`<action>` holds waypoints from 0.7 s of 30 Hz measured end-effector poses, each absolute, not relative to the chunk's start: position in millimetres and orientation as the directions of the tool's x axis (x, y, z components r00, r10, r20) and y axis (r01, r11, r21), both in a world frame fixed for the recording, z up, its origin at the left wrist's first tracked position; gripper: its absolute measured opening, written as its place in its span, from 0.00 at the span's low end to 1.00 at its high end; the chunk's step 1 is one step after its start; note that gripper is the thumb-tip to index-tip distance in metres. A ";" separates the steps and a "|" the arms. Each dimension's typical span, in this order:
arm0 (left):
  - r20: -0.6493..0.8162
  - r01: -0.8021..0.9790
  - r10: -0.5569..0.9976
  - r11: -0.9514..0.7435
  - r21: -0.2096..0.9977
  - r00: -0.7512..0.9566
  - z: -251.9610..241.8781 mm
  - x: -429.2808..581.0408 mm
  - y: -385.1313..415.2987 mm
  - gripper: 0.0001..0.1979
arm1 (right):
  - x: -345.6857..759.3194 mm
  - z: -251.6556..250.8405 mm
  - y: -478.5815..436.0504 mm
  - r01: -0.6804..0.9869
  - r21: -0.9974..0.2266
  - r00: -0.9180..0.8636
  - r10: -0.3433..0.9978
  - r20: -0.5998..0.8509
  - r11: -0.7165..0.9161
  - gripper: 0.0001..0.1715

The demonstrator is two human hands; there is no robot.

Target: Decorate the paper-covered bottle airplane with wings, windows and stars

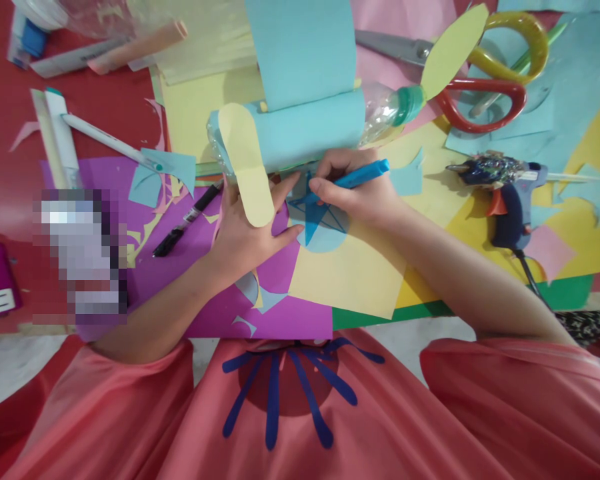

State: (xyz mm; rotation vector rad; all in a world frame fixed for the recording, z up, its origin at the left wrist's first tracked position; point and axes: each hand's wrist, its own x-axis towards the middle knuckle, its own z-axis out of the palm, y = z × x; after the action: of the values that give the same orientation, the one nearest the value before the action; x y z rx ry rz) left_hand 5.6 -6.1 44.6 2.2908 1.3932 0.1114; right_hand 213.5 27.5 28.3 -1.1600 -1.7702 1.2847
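Note:
My right hand (353, 190) is closed around a blue marker (365, 175), its tip on a light blue paper circle (325, 230) that bears a dark blue star. My left hand (245, 233) lies flat with fingers spread, pressing the circle's left edge and the purple sheet (205, 300) under it. Just beyond both hands lies a plastic bottle (390, 110) wrapped in light blue paper (310, 127), with pale yellow oval paper pieces (245, 163) stuck at its ends. The circle rests on a yellow sheet (350, 273).
A black marker (187, 219) lies left of my left hand. A blue glue gun (510, 193) lies at the right, scissors (480, 73) at the back right. Coloured paper sheets and scraps cover the red table (10, 133). A white pen (105, 140) is at the back left.

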 end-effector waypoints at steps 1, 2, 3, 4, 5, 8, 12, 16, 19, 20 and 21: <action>-0.164 0.823 0.859 -0.385 0.419 0.485 44.7 5.7 -6.1 0.31 | 212.9 28.8 27.0 0.273 -0.953 -0.394 0.919 0.010 0.128 0.21; -0.164 0.823 0.859 -0.384 0.419 0.484 44.8 5.8 -6.1 0.31 | 212.4 29.3 26.6 0.270 -0.954 -0.394 0.919 0.013 0.129 0.21; -0.162 0.823 0.860 -0.383 0.420 0.484 44.9 5.8 -6.1 0.31 | 211.9 29.8 26.3 0.268 -0.955 -0.394 0.919 0.015 0.130 0.22; -0.159 0.822 0.861 -0.383 0.420 0.483 44.9 5.7 -6.2 0.31 | 211.6 30.2 26.1 0.270 -0.954 -0.392 0.920 0.015 0.131 0.22; -0.156 0.821 0.861 -0.384 0.422 0.483 44.9 5.5 -6.4 0.31 | 211.4 30.4 26.1 0.277 -0.952 -0.389 0.921 0.013 0.130 0.21; -0.144 0.814 0.861 -0.390 0.431 0.489 44.4 4.5 -6.8 0.31 | 211.5 30.6 26.4 0.303 -0.945 -0.377 0.926 0.001 0.124 0.21; -0.142 0.815 0.864 -0.384 0.434 0.482 43.7 3.9 -7.0 0.31 | 211.0 30.7 26.0 0.317 -0.941 -0.356 0.934 -0.004 0.117 0.23; -0.143 0.814 0.865 -0.379 0.441 0.481 45.1 5.1 -6.8 0.30 | 210.1 31.8 25.1 0.305 -0.946 -0.358 0.934 -0.011 0.106 0.24; -0.164 0.823 0.867 -0.364 0.436 0.471 47.1 6.4 -6.6 0.30 | 210.3 32.1 25.5 0.305 -0.947 -0.360 0.933 -0.015 0.103 0.24; -0.172 0.826 0.867 -0.359 0.435 0.468 47.6 6.7 -6.5 0.31 | 210.6 31.9 25.9 0.308 -0.946 -0.361 0.933 -0.015 0.104 0.23; -0.179 0.827 0.866 -0.356 0.435 0.467 47.9 6.9 -6.4 0.31 | 210.9 31.6 26.2 0.311 -0.944 -0.361 0.933 -0.013 0.107 0.22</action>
State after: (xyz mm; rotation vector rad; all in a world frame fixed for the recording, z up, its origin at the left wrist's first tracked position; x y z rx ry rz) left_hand 6.9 -6.4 47.9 2.2525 1.4093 0.1118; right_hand 210.9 26.2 31.6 -1.2180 -1.7588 1.2621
